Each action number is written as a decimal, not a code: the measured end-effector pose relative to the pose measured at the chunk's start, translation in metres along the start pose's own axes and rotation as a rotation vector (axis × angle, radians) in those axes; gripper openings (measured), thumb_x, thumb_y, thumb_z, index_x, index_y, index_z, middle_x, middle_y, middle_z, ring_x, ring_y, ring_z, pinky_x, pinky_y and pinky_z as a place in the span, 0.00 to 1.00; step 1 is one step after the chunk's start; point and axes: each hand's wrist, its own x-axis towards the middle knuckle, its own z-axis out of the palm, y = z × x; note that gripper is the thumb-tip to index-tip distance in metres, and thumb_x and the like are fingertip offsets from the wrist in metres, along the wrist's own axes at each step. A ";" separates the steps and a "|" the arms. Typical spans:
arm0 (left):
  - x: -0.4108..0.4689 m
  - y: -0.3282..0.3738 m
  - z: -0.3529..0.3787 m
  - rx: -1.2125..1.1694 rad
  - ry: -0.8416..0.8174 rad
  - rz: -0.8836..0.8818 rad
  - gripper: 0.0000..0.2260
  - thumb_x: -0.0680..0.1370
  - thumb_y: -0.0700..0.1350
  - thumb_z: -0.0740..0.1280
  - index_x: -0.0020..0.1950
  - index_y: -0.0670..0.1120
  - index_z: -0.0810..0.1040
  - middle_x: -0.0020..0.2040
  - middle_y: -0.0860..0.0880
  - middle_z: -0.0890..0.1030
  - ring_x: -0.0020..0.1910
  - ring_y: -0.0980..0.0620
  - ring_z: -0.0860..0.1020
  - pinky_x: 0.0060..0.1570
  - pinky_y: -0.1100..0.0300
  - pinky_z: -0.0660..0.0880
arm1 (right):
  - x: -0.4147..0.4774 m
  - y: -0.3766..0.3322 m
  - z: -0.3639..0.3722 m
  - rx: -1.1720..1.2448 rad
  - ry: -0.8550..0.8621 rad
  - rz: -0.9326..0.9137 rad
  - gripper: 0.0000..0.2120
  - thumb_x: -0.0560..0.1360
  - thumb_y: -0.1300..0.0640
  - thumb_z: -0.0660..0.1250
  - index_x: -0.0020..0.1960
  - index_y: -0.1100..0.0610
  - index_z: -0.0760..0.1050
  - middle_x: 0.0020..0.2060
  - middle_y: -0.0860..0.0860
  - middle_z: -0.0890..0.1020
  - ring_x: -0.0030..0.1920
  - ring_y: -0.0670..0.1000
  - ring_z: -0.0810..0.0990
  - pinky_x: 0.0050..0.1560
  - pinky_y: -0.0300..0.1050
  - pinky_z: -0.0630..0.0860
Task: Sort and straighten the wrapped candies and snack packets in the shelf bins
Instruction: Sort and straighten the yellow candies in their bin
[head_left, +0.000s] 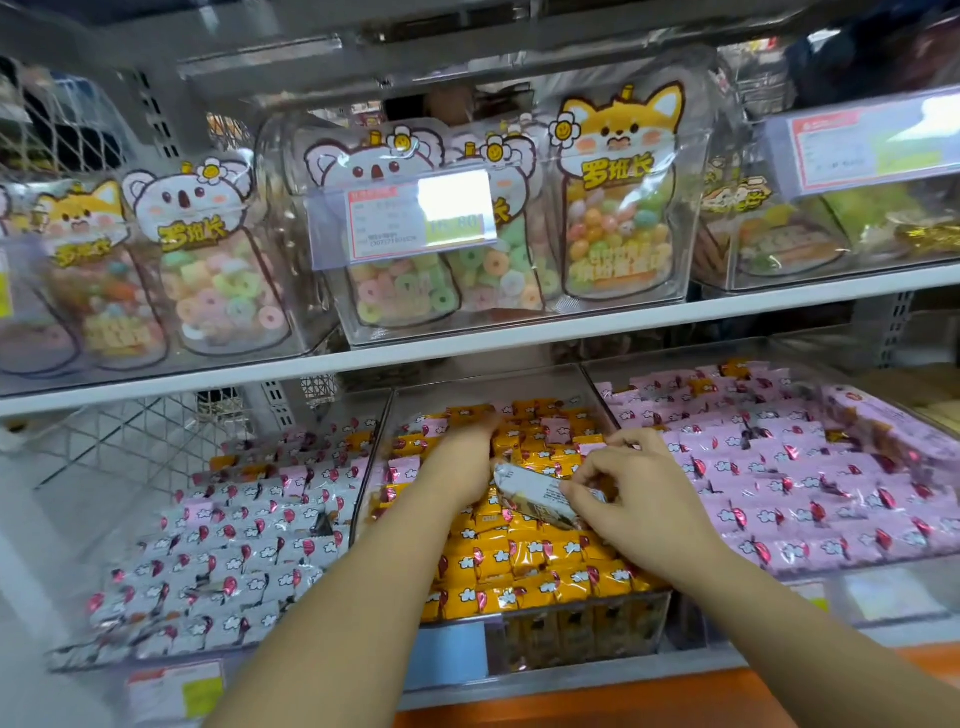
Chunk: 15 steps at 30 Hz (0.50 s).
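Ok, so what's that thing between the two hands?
In the head view, a white packet lies between the left hand and the right hand. The right hand pinches it, over the orange candies.

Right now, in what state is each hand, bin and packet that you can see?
left hand: reaches into the middle bin, grip unclear.
right hand: pinching the white packet.
white packet: held tilted over the yellow candies.
middle bin: mostly yellow candies, some pink strays.
right bin: pink candies, few yellow strays at back.
candy bags: upright on upper shelf.
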 end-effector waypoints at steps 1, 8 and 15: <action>0.001 -0.001 0.001 0.008 0.001 0.011 0.23 0.78 0.36 0.61 0.72 0.48 0.64 0.61 0.43 0.75 0.58 0.46 0.75 0.53 0.56 0.72 | 0.000 0.000 0.000 0.004 0.000 0.002 0.06 0.72 0.47 0.69 0.43 0.49 0.80 0.44 0.43 0.75 0.57 0.40 0.61 0.46 0.38 0.62; -0.006 0.001 -0.005 -0.128 0.212 0.045 0.16 0.80 0.46 0.62 0.68 0.49 0.71 0.63 0.46 0.76 0.59 0.48 0.75 0.57 0.58 0.72 | 0.001 0.001 0.001 0.003 0.008 -0.002 0.06 0.71 0.47 0.69 0.43 0.49 0.80 0.45 0.45 0.75 0.56 0.41 0.61 0.46 0.38 0.62; -0.023 -0.013 -0.002 0.060 -0.002 0.197 0.16 0.82 0.46 0.54 0.70 0.54 0.70 0.67 0.51 0.74 0.67 0.49 0.70 0.64 0.47 0.69 | 0.001 0.003 0.003 -0.017 0.006 0.002 0.06 0.71 0.46 0.68 0.43 0.48 0.79 0.48 0.47 0.75 0.55 0.39 0.60 0.44 0.37 0.62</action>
